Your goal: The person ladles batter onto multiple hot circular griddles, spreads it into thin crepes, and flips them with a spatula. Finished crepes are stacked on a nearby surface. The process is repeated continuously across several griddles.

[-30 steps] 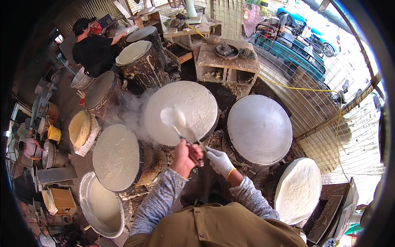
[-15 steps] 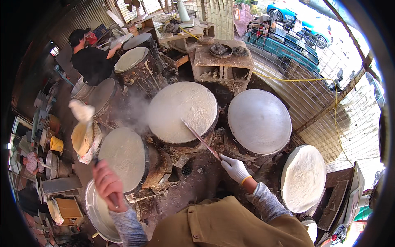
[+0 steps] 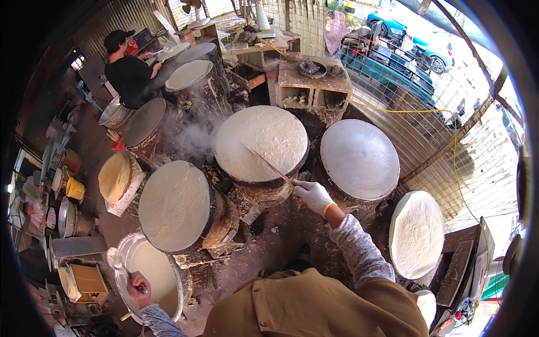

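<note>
My right hand (image 3: 312,195), in a white glove, grips a thin stick (image 3: 268,164) whose tip rests on the pale flatbread covering the round middle griddle (image 3: 261,143). At the lower left, my left hand (image 3: 136,287) holds a metal ladle (image 3: 118,260) over the rim of a wide metal basin (image 3: 147,269) of white batter. A second domed griddle (image 3: 175,205) coated in batter stands just above the basin. Steam rises between the two griddles.
A bare domed griddle (image 3: 359,158) stands at the right, with a stack of flatbreads (image 3: 416,233) beyond it. Another stack (image 3: 114,178) lies at the left. A person in black (image 3: 129,70) works at more griddles at the far left. A wire fence runs along the right.
My left hand swung the ladle from the middle griddle out to the left, then down to the batter basin. My right hand stayed by the middle griddle with the stick.
</note>
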{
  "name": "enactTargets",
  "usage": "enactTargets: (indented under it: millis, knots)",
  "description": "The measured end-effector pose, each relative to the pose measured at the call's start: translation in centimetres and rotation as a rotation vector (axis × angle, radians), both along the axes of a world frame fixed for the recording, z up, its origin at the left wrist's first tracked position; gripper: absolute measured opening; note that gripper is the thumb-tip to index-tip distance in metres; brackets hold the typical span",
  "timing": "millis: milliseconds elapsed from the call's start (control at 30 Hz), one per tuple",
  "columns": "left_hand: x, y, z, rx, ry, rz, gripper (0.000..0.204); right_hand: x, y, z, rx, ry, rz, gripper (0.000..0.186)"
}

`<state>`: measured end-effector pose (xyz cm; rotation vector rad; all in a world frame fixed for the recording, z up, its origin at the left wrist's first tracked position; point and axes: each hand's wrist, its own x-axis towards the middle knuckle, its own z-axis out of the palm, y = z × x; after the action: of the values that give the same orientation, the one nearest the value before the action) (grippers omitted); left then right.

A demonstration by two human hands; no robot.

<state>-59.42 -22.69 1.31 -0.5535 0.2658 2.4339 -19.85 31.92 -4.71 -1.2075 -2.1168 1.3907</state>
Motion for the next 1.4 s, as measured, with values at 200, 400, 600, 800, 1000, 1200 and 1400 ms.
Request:
enactTargets:
  millis: [200, 400, 600, 800, 1000, 1200, 1400]
  knots:
    - [0.5, -5.1, -12.5, -0.383, -0.219, -0.062, 0.026, 4.3, -1.5, -3.1, -0.065, 0.09, -0.324, 0.042]
    - [2.5, -6.6, -19.6, -0.754, -0.245, -0.137, 0.036, 6.6, -10.9, -3.4, 0.1, 0.096, -0.128, 0.041]
    - [2.4, -10.2, -27.0, -1.149, 0.124, -0.283, 0.059, 5.3, -8.4, -1.2, -0.308, 0.28, -0.511, 0.042]
    - [2.4, -11.4, -30.4, -1.397, 0.224, -0.423, 0.062, 3.7, -7.1, 0.8, -0.462, 0.199, -0.301, 0.027]
    - [4.1, -13.0, -32.7, -1.413, 0.51, -0.427, 0.059, 1.8, -7.7, -11.4, -0.396, 0.255, -0.138, 0.033]
    - [3.8, -9.8, -29.9, -1.306, -0.158, -0.29, 0.045, -5.5, -8.9, -20.9, -0.842, 0.135, -0.326, 0.024]
    - [3.8, -7.2, -27.7, -1.415, -0.148, -0.355, 0.044, -14.1, -5.1, -30.0, -1.098, 0.198, -0.708, 0.02]
